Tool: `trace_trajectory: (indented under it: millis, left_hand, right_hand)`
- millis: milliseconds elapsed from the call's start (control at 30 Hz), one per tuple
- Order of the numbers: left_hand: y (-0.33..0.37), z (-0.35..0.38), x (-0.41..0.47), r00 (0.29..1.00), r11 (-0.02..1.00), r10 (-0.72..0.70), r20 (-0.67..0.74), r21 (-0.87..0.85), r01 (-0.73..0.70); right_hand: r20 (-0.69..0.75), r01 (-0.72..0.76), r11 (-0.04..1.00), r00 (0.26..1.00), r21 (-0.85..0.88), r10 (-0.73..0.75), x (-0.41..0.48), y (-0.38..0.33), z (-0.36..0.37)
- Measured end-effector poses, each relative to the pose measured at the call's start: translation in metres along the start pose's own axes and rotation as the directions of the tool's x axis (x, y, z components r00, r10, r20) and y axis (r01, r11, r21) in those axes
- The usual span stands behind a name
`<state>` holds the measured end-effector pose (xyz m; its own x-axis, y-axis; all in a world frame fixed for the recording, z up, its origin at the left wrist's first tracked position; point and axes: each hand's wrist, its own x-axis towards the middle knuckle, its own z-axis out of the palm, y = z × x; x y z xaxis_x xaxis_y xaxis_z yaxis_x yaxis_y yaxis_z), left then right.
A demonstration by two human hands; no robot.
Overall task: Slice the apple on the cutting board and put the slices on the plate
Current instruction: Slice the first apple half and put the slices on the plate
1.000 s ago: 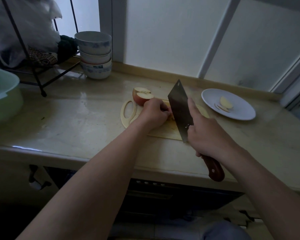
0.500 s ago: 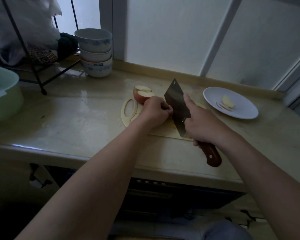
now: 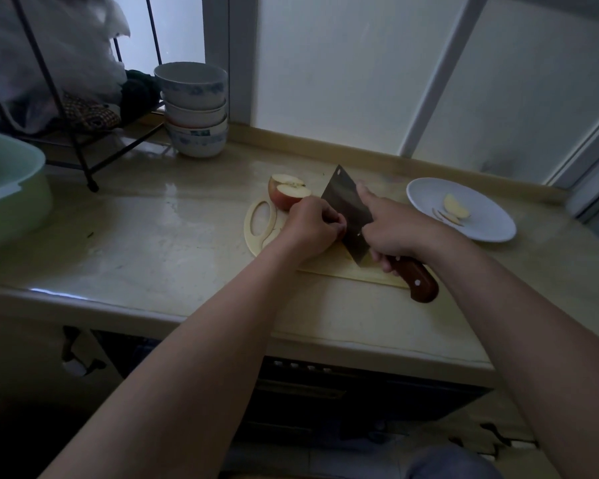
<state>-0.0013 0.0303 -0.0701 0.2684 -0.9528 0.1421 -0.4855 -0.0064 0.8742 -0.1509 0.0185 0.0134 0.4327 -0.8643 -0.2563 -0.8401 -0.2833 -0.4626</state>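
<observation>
Right grip (image 3: pixel 391 231) wrapped round cleaver (image 3: pixel 346 205) handle, forefinger laid along the blade; edge down at cutting board (image 3: pixel 332 267). Left grip (image 3: pixel 313 224) curled against blade's left face; what it holds is hidden. Apple half (image 3: pixel 287 195) at board's far-left corner. Slices (image 3: pixel 455 207) on plate (image 3: pixel 491 229), right side of bench (image 3: pixel 173 236).

Right hand (image 3: pixel 395 229) moves up-frame, away from body, carrying cleaver (image 3: pixel 346 209) with it. Wooden handle (image 3: pixel 415 278): butt end earlier out over counter front edge, now above near edge of cutting board (image 3: pixel 329 264). Blade appears shorter in view; far corner sits slightly lower and further left. Gap between right hand and left hand (image 3: pixel 312 226) narrows; blade now just beside left knuckles. Apple piece under left fingers hidden; blade contact cannot be told.
</observation>
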Motion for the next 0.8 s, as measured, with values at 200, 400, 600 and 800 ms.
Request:
trace_trajectory:
  millis: [200,400,600,800]
  left_hand:
    - [0.000,0.002,0.000,0.999,1.000,-0.010,-0.034,0.023,0.011]
    - [0.001,0.003,-0.001,0.999,0.999,-0.027,-0.042,0.017,0.028]
    - [0.008,0.000,0.000,0.998,0.994,-0.063,-0.010,0.090,0.063]
    - [0.006,0.001,-0.002,0.999,0.976,-0.017,-0.051,0.215,0.027]
  right_hand:
    - [0.040,0.004,1.000,0.999,0.020,-0.005,-0.019,0.006,0.000]
    - [0.081,-0.030,0.997,0.996,0.068,0.024,-0.046,0.022,-0.004]
    - [0.056,-0.023,0.999,0.998,0.047,0.020,-0.050,0.024,0.000]
    - [0.046,-0.010,0.997,0.999,0.071,0.006,-0.046,0.028,0.001]
